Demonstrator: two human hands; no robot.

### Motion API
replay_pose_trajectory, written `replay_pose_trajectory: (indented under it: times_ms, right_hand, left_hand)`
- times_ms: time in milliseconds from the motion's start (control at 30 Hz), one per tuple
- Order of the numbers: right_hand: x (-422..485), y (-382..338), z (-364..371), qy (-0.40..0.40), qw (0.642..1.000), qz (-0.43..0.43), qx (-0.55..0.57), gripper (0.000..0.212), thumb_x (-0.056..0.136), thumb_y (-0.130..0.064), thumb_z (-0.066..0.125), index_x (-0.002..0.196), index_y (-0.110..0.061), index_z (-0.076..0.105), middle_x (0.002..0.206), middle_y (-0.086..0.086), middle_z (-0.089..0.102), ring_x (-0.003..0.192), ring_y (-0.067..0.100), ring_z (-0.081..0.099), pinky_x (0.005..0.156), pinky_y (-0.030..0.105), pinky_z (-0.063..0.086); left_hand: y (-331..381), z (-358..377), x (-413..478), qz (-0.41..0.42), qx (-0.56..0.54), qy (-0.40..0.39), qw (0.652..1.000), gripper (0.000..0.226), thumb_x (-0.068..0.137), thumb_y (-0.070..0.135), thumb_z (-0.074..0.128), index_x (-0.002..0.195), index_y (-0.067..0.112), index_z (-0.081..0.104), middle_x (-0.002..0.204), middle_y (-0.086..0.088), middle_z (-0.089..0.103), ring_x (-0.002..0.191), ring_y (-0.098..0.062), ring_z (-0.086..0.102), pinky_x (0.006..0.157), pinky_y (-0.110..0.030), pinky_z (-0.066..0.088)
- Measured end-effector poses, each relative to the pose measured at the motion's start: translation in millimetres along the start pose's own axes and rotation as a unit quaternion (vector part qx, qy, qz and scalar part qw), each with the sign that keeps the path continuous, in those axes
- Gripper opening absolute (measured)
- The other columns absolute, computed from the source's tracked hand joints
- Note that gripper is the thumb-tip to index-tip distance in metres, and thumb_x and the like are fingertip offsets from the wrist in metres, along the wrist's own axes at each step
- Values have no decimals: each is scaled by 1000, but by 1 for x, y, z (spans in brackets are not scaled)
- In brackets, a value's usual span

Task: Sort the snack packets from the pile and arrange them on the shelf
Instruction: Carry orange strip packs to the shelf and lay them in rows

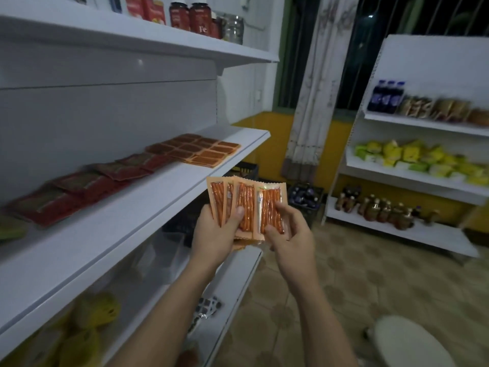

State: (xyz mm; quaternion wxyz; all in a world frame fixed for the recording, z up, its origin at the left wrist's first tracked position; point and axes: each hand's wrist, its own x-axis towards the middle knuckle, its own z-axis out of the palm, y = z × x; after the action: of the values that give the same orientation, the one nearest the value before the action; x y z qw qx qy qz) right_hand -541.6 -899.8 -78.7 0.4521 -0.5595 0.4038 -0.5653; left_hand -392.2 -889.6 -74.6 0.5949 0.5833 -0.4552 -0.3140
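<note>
A fan of several orange snack packets (246, 200) with clear windows showing orange sticks is held in front of the white middle shelf (148, 207). My left hand (219, 229) grips the left packets, thumb across their front. My right hand (287, 234) pinches the rightmost packet at its lower edge. On the shelf, flat orange packets (195, 151) lie in rows at the right end. Dark red packets (87, 186) lie in a line to their left.
Jars and red boxes stand on the top shelf (164, 47). Yellow packets (87, 329) lie on the bottom shelf. Across the tiled floor stands another white rack (412, 178) with bottles and yellow-green packs. Crates of bottles (304, 198) sit below the window curtain.
</note>
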Motion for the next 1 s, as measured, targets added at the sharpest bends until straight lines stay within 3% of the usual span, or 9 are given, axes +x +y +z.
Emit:
replay_pose_trajectory:
  times_ms: [100,333,567,733,867,1000]
  right_hand:
    - [38,14,3,7,1000,-2,-4,39,91,0,62,118,-26,55,122,-5,62,108,13,65,82,34,58]
    - [154,31,33,-60,998,14,-25,35,90,2,62,119,-18,56,116,-7,63,96,0,66,73,19,56]
    - [252,65,69,-105,987,-1,-119,37,90,-15,68,123,-29,59,125,-7,58,107,4,62,94,35,55]
    - [297,84,84,-148,982,-18,-113,26,97,-20,58,118,-35,60,122,-8,59,110,7,61,94,38,54]
    - [336,97,102,-203,975,-23,-89,28,97,-14,58,117,-34,63,125,-6,61,115,11,60,97,40,53]
    - [396,111,116,-226,972,-18,-61,30,95,-9,60,115,-31,64,121,-11,63,115,11,60,99,39,52]
  left_hand:
    - [-12,14,38,-5,-24,1,1000,46,85,47,71,122,23,59,108,6,72,95,-8,71,85,-39,59]
    - [-34,26,144,-23,-75,34,996,47,84,49,71,124,27,59,110,5,73,98,-13,71,87,-48,58]
    - [-49,28,228,-17,-56,115,992,41,87,49,67,120,26,61,105,7,74,94,-8,71,86,-44,59]
    - [-56,23,256,-35,-23,182,982,47,82,58,67,118,28,60,103,11,73,92,-7,70,85,-41,58]
    - [-55,18,279,-34,-27,239,970,37,86,45,69,116,25,61,103,9,72,86,-3,70,77,-28,57]
    - [-57,15,306,-20,-27,304,952,21,92,30,67,111,24,62,97,8,71,72,8,67,53,-9,50]
